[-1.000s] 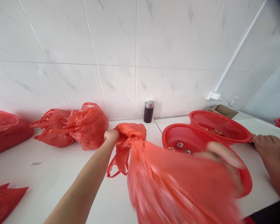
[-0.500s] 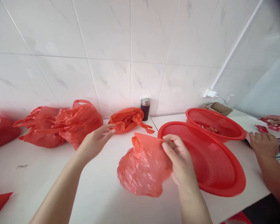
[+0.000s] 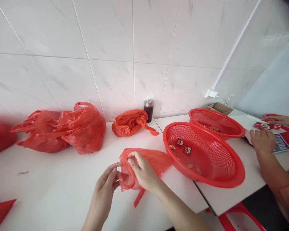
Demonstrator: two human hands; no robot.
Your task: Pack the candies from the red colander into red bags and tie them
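Observation:
A crumpled red plastic bag (image 3: 154, 162) lies on the white counter (image 3: 62, 189) in front of me. My right hand (image 3: 143, 171) pinches the bag's near edge. My left hand (image 3: 106, 189) touches the same edge from the left, its fingers curled against the plastic. Just right of the bag stands a red mesh basket (image 3: 207, 179) with a few small dark packets (image 3: 183, 148) in it.
A second red basket (image 3: 216, 128) sits behind the first. Other red bags lie along the tiled wall: a small one (image 3: 131, 122) by a dark flask (image 3: 148, 110), larger ones (image 3: 69, 128) at left. Another person's hands (image 3: 262, 141) work on cards at right. A cardboard box (image 3: 219, 108) stands at the back.
The bag has come down from the air onto the counter. My left hand moved in from the small bag near the wall to the bag's edge. The basket's packets show again.

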